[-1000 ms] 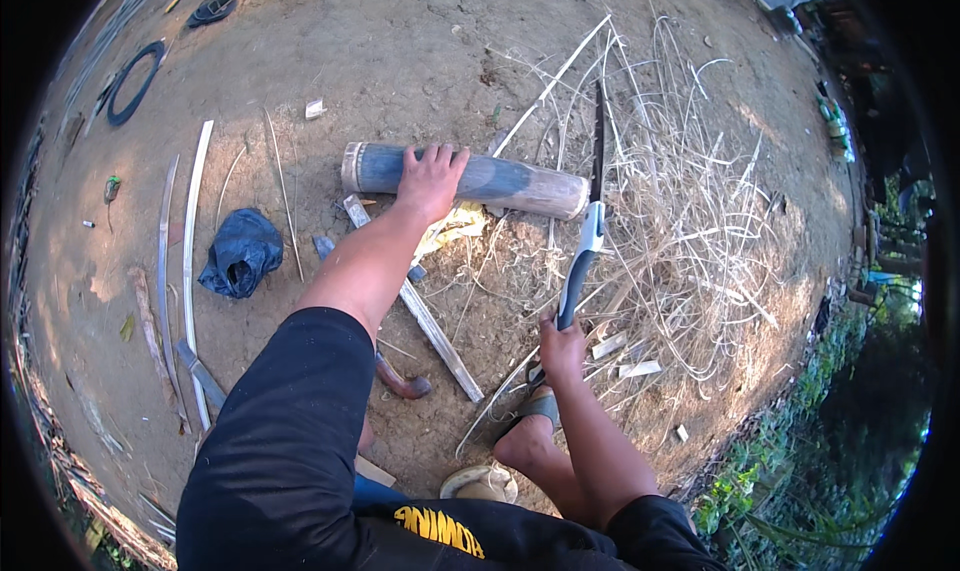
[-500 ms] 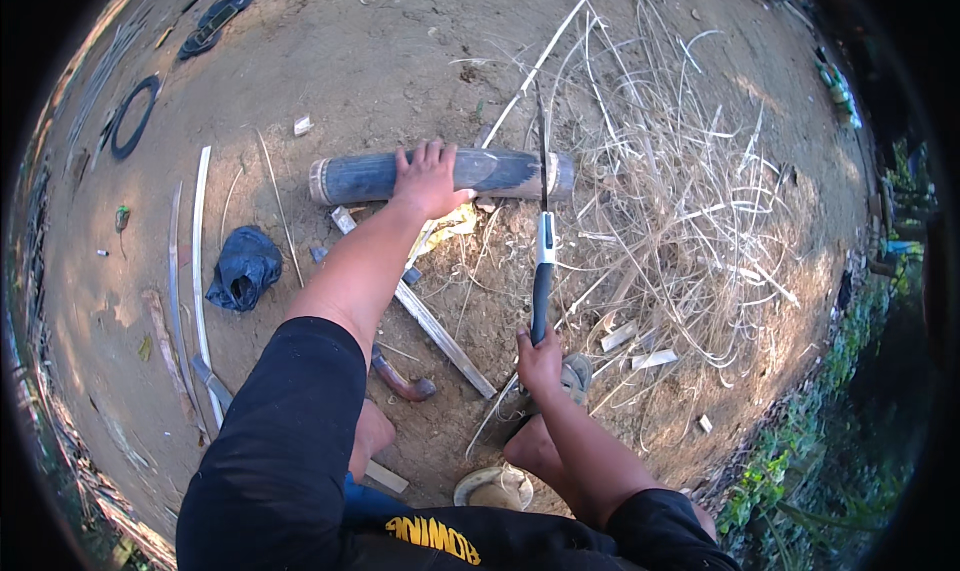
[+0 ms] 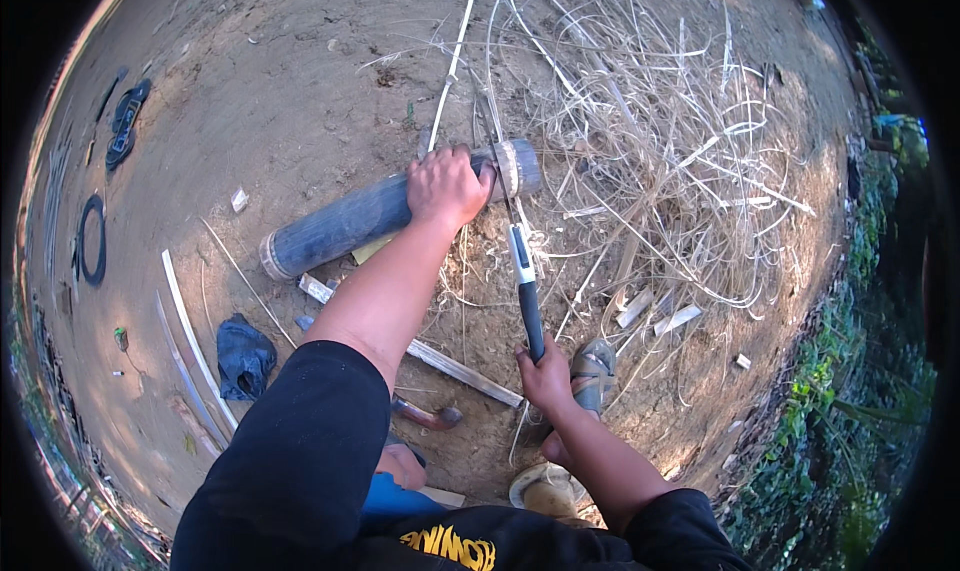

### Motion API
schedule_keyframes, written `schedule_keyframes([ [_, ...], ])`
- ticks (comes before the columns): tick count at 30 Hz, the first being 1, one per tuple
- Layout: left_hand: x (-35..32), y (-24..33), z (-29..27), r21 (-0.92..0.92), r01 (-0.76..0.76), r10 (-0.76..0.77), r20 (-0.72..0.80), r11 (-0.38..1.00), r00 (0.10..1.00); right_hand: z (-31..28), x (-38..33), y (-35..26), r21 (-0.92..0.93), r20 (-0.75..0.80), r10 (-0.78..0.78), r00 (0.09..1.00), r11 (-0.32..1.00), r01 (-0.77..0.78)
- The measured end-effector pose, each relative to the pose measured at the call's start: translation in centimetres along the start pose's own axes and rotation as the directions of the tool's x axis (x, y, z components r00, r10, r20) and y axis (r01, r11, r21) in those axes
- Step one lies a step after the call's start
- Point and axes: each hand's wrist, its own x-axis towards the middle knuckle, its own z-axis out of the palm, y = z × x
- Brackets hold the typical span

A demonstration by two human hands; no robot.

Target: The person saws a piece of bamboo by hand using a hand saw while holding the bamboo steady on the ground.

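Observation:
A thick, dark bamboo section (image 3: 340, 223) lies on the ground before me, its right end tilted away. Over its right half is my left hand (image 3: 447, 186), closed round the top, with the thumb beside the saw blade. My right hand (image 3: 548, 376) grips the dark handle of a hand saw (image 3: 529, 311) with a white part near the blade. The thin blade crosses the bamboo beside the pale ring near its right end. How deep the blade sits cannot be made out.
Thin pale shavings (image 3: 690, 181) are heaped at the right. A flat wooden strip (image 3: 465, 371) and a curved brown handle (image 3: 430, 415) lie below the bamboo. A black plastic bag (image 3: 246, 356) and long strips (image 3: 195, 331) are at left. My sandaled foot (image 3: 594, 366) is by my right hand.
My left hand has slid along the bamboo toward the saw. The bamboo now lies slanted, its left end nearer me. The saw has tilted, and the whole view has turned somewhat.

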Motion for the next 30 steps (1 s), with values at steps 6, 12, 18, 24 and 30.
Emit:
schedule_keyframes([
  [6,0.4,-0.1,0.4,0.013,-0.014,0.015,-0.070,1.000,0.997,0.6,-0.1,0.2,0.057,-0.005,0.017,1.000,0.998,-0.017],
  [12,0.4,-0.3,-0.2,0.010,0.007,-0.006,-0.047,1.000,0.999,0.0,-1.8,1.5,0.059,0.004,0.053,0.999,0.997,-0.053],
  [18,0.5,0.2,-0.1,-0.027,0.022,-0.022,-0.011,0.999,1.000,-1.8,0.6,0.3,-0.029,-0.023,-0.006,1.000,1.000,0.005],
  [24,0.4,-0.8,0.2,0.023,0.007,-0.006,-0.062,1.000,0.998,-1.2,-2.4,2.6,-0.009,-0.012,-0.023,1.000,1.000,0.023],
  [30,0.8,0.2,0.3,0.015,0.000,0.001,-0.019,1.000,1.000,-1.9,2.6,-1.7,-0.050,-0.007,-0.036,0.999,0.998,0.036],
])
